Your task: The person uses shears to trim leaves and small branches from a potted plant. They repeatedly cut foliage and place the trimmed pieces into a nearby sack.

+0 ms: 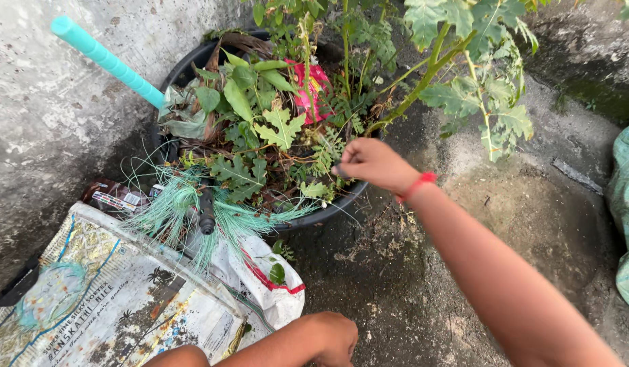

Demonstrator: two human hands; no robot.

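right hand point(372, 163) closed over black tub point(192, 58), left hand point(335, 336) on sack point(124, 299)

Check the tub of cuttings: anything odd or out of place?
Yes. A pink plastic wrapper lies among the green cuttings in the black tub, and a broom lies across its rim, frayed bristles splayed over the sack.

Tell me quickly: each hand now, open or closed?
Left hand: closed into a fist, resting by the white printed sack.
Right hand: fingers closed, over the black round tub; contents unclear.
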